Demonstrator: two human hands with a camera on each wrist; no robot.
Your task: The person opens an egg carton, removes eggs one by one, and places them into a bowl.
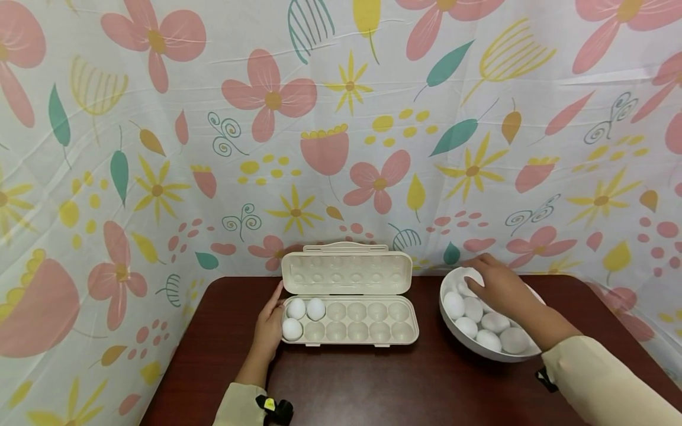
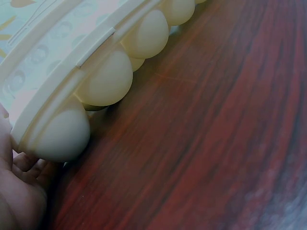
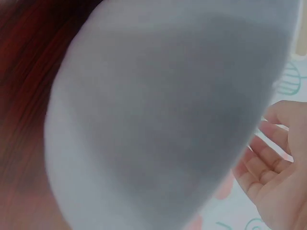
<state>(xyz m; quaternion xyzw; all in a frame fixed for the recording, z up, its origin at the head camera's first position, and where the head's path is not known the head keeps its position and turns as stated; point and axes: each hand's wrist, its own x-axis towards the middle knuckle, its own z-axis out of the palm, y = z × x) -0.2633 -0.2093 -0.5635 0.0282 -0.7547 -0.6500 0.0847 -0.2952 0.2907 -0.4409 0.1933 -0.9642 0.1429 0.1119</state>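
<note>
The cream plastic egg carton [image 1: 348, 340] stands on the table with its lid [image 1: 346, 273] raised. White eggs fill three cups at its left end: two in the back row and one egg [image 1: 292, 329] in front. My left hand [image 1: 270, 325] holds that end; in the left wrist view its fingers [image 2: 36, 170] curl beneath the edge. To the right, a white bowl [image 1: 462, 338] contains several white eggs [image 1: 487, 339]. Over its far left rim reaches my right hand [image 1: 498, 290], thumb and fingers apart near an egg. The right wrist view hides the fingertips behind the bowl.
A dark red-brown table [image 1: 367, 384] carries the carton and bowl. Directly behind its back edge hangs a white cloth [image 1: 394, 77] with a floral print, which also runs along the left side. The other carton cups [image 1: 378, 312] hold no eggs.
</note>
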